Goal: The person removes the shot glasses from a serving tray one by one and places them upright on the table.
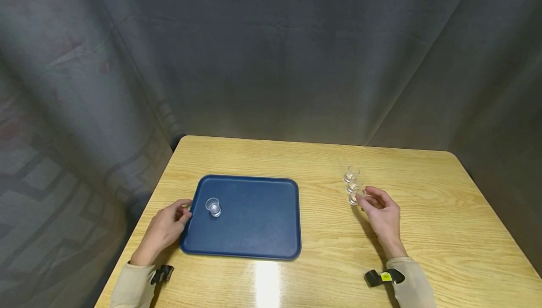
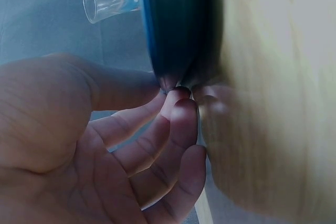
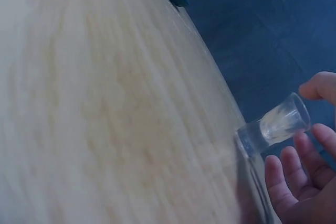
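Observation:
A dark blue tray [image 1: 254,232] lies on the left part of the table. My left hand [image 1: 166,225] pinches its left rim, thumb on top and fingertips underneath, as the left wrist view shows close up. One clear shot glass [image 1: 213,208] stands upright on the tray near that side. On the right, my right hand [image 1: 383,214] holds the nearest shot glass [image 3: 281,121] by its rim between thumb and fingertips, its base down at the tabletop. Behind it in a short row stand a middle shot glass [image 1: 351,186] and a far one [image 1: 351,173].
The wooden table [image 1: 326,242] has rounded corners, and its back edge meets a grey curtain [image 1: 271,63]. A bright reflection shows near the front edge. Black straps with small devices sit on both wrists.

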A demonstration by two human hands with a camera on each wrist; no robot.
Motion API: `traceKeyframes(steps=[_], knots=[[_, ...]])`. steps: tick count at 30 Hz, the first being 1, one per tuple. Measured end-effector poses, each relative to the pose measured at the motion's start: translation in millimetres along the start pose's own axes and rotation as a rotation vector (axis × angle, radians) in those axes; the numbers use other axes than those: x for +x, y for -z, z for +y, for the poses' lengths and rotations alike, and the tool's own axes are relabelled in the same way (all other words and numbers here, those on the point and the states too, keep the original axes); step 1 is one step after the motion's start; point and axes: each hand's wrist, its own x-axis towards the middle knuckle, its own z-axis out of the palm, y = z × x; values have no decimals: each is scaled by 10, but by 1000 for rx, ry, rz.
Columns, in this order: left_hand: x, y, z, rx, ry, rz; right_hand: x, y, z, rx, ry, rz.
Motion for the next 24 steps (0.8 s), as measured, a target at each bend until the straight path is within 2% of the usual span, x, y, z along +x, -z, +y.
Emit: traceKeyframes(steps=[8, 15, 19, 24], knots=[[3, -2, -4, 0, 0, -1, -24, 14, -85, -71, 105, 89], [-4, -4, -4, 1, 12, -6, -54, -14, -208, -29, 244, 132], [0, -5, -4, 0, 10, -4, -88, -66, -290, 22, 306, 122], [1, -4, -6, -1, 10, -8, -140, -136, -356, 48, 310, 69]])
